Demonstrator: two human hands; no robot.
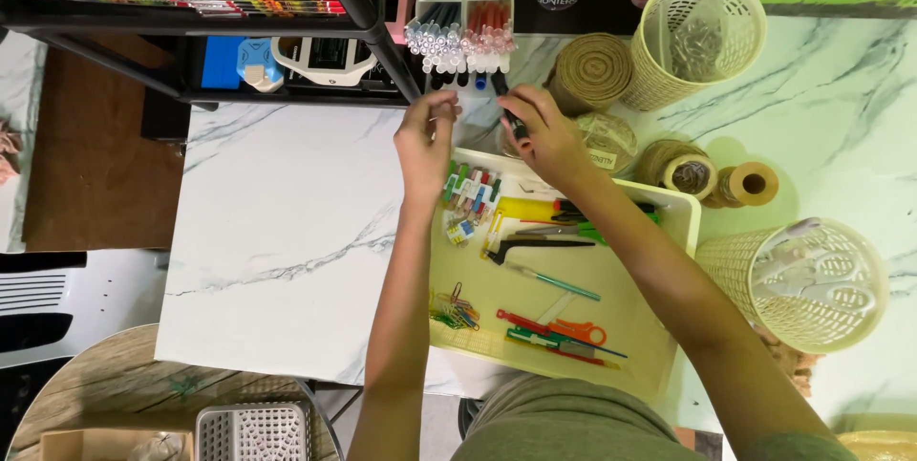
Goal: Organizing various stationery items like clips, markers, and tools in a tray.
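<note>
Head view looks down on a white marble-patterned table (287, 232), whose left half is bare up to its left and near edges, giving wide room there. Right of centre sits a shallow pale yellow tray (630, 318), its near edge hidden behind the person's grey shirt; it holds pens, orange scissors (573, 329), coloured paper clips (457, 312) and small clips. A black metal shelf (191, 21) crowds the far left, cut off by the frame. Two cream lattice plastic baskets stand on the right, one far (702, 36), one near (812, 284) with blurred white items inside. Rolls of rough jute twine (590, 71) lie between the far basket and the hands. A clear divided holder (465, 2) carries capped pens at the far edge. The right hand (543, 136) is closed around a black pen (508, 109) just below that holder. The left hand (425, 141) pinches something too small to make out, fingers curled together above the tray's far left corner.
</note>
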